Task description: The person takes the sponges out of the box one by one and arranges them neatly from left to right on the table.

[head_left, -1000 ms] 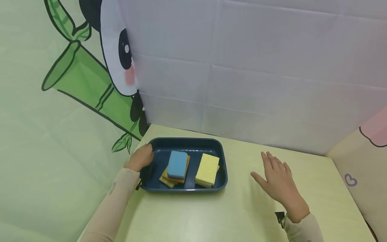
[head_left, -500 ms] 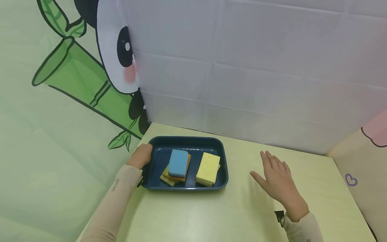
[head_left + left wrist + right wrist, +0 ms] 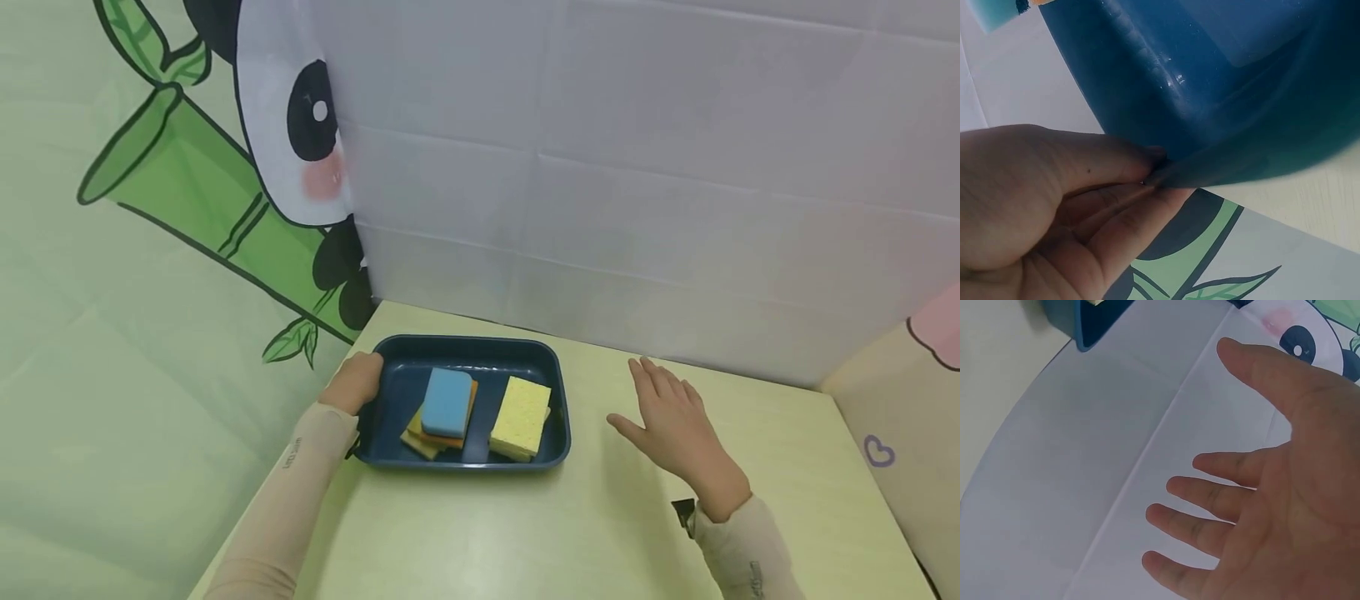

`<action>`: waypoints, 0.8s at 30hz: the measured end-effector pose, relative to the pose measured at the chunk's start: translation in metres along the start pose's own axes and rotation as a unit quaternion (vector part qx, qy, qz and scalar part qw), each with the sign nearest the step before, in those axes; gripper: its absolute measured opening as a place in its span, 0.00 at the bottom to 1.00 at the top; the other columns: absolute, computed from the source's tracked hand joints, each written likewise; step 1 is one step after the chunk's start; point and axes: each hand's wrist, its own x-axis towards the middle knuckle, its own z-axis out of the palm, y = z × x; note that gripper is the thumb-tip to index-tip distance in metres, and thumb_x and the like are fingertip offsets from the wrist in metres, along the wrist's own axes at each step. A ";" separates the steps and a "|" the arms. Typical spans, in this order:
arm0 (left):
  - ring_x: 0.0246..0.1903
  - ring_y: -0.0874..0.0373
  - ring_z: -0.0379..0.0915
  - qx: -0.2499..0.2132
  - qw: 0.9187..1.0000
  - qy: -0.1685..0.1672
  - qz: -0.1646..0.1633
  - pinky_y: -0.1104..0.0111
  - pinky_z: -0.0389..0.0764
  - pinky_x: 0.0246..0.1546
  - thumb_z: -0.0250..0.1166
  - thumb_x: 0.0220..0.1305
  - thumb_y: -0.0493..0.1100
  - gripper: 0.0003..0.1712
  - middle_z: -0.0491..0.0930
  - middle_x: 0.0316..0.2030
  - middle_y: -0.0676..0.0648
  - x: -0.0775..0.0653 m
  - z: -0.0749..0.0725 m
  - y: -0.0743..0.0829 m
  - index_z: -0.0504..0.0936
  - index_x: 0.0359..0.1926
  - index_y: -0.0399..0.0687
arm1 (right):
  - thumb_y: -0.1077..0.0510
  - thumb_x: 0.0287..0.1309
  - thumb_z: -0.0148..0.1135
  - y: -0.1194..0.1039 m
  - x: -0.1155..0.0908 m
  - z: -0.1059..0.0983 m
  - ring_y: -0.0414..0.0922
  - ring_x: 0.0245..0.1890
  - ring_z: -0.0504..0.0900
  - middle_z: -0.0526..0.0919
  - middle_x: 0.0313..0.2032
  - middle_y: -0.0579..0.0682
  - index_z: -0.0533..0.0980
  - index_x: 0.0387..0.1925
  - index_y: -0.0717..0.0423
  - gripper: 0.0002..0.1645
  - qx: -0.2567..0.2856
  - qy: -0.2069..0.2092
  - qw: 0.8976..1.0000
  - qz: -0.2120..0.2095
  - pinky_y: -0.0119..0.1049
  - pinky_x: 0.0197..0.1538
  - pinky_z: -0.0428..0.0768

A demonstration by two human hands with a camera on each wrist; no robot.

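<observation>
A dark blue rectangular tray (image 3: 465, 463) lies at the left of the table, holding two small piles of sponges. On top of the left pile is a blue sponge (image 3: 446, 402), over orange and yellow ones. A pale yellow sponge (image 3: 521, 415) tops the right pile. My left hand (image 3: 354, 383) grips the tray's left rim; the left wrist view shows thumb and fingers (image 3: 1141, 219) pinching that rim. To the right of the tray, my right hand (image 3: 675, 425) hovers over the table with fingers spread, holding nothing. Its palm (image 3: 1291, 506) shows in the right wrist view.
The pale yellow table (image 3: 480, 542) meets a white cloth wall (image 3: 637, 167) at the back. A green cloth with a printed panda and bamboo (image 3: 217, 183) hangs at the left. Another printed cloth (image 3: 885, 400) borders the right side.
My right hand has shifted slightly left and away from me, toward the back wall. The left hand keeps its hold on the tray rim; the whole view has tilted a little.
</observation>
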 end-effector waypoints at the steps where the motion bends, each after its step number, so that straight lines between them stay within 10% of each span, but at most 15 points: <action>1: 0.37 0.36 0.80 0.001 1.000 -0.001 -0.002 0.49 0.80 0.39 0.55 0.61 0.22 0.07 0.80 0.31 0.33 0.001 0.000 0.001 0.77 0.32 0.32 | 0.45 0.64 0.65 0.000 0.004 -0.001 0.68 0.68 0.59 0.59 0.70 0.70 0.53 0.74 0.68 0.50 -0.001 -0.004 1.000 -0.005 0.69 0.65 0.54; 24: 0.39 0.36 0.79 -0.006 0.999 -0.001 -0.033 0.49 0.80 0.41 0.55 0.63 0.23 0.07 0.79 0.32 0.32 0.005 -0.001 0.022 0.78 0.34 0.32 | 0.37 0.62 0.65 -0.067 0.106 0.006 0.58 0.73 0.57 0.57 0.74 0.62 0.54 0.76 0.63 0.54 -0.017 -0.115 0.982 -0.152 0.60 0.70 0.56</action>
